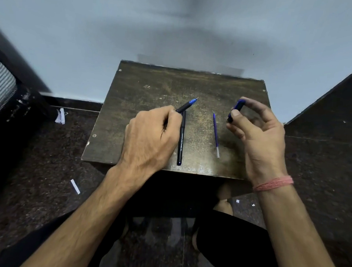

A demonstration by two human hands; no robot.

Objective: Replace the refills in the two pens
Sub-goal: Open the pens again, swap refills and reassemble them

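Left hand [150,134] closed around a pen [188,105], tip out. Right hand [258,128] pinches a cap [235,111]. Second pen [181,137] and refill [216,133] lie on counter [153,86] between hands; paper scraps [75,186] on floor.

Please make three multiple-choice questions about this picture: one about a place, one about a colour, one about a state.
1. Where does the loose refill lie?
A. on the floor
B. on the table, between the hands
C. in the left hand

2. What colour is the thread on the right wrist?
A. pink
B. green
C. black

3. What is the right hand doing?
A. resting flat
B. pinching a blue cap
C. pointing

Answers: 1 B, it rests on the wood untouched; 2 A, pinkish strands circle the wrist; 3 B, thumb and fingers close on it.
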